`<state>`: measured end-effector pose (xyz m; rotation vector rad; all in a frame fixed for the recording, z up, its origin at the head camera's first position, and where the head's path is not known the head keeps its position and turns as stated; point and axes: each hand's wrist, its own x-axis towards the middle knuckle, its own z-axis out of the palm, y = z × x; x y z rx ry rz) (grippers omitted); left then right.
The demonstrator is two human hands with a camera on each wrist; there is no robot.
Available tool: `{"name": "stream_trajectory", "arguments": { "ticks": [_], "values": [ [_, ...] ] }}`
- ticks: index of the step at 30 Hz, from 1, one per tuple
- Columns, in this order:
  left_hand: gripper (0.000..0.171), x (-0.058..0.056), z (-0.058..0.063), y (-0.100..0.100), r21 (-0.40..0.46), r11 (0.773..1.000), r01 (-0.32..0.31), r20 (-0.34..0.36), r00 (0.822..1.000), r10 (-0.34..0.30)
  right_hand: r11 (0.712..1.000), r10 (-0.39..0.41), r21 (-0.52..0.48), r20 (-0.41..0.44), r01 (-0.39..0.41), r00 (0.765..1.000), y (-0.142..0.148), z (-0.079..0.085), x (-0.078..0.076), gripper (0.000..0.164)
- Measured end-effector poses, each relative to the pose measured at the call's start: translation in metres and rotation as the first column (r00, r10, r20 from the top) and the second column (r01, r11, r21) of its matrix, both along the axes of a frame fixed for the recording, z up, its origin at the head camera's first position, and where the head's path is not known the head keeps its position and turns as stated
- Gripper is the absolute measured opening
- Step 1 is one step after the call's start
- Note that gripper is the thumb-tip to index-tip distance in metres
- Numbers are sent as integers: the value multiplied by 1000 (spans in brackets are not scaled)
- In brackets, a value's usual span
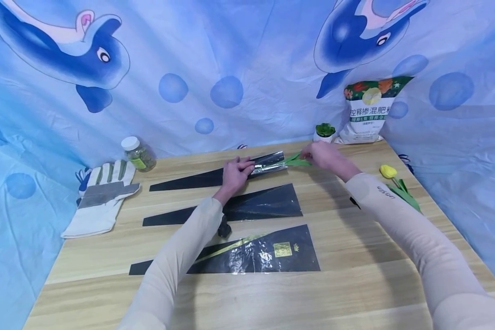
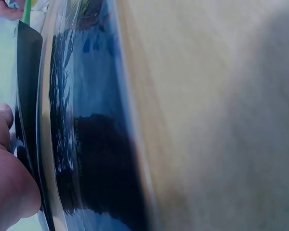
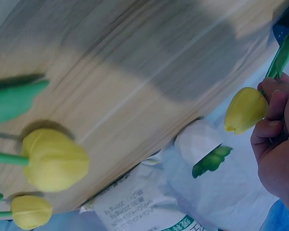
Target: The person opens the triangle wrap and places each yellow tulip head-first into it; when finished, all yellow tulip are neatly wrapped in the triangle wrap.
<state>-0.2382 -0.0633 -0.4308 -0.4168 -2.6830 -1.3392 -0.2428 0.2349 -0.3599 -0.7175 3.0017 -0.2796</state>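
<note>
My left hand grips the far black-and-clear flower sleeve near its wide end, the fingers over the clear film. My right hand pinches a yellow tulip just below its bloom, as the right wrist view shows. The tulip's green leaves run left into the sleeve's wide mouth. Two more flat sleeves lie nearer me: a middle sleeve under the left forearm and a front sleeve with gold print. In the left wrist view, part of the left hand shows beside the black film.
More yellow tulips lie at the table's right edge. Along the back stand a small potted plant and a fertilizer bag. On the left are a lidded jar and a work glove. A small black object sits beside the left forearm.
</note>
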Motion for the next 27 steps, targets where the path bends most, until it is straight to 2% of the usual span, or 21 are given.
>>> {"name": "stream_trajectory", "arguments": {
  "ticks": [19, 27],
  "values": [
    [20, 2, 0, -1, 21, 1000, 9, 9, 1000, -9, 981, 83, -168, -58, -91, 995, -26, -23, -3, 20],
    [20, 2, -1, 3, 31, 1000, -1, 19, 1000, 0, 975, 46, -217, 31, -38, 998, -34, -29, -4, 19]
  ]
}}
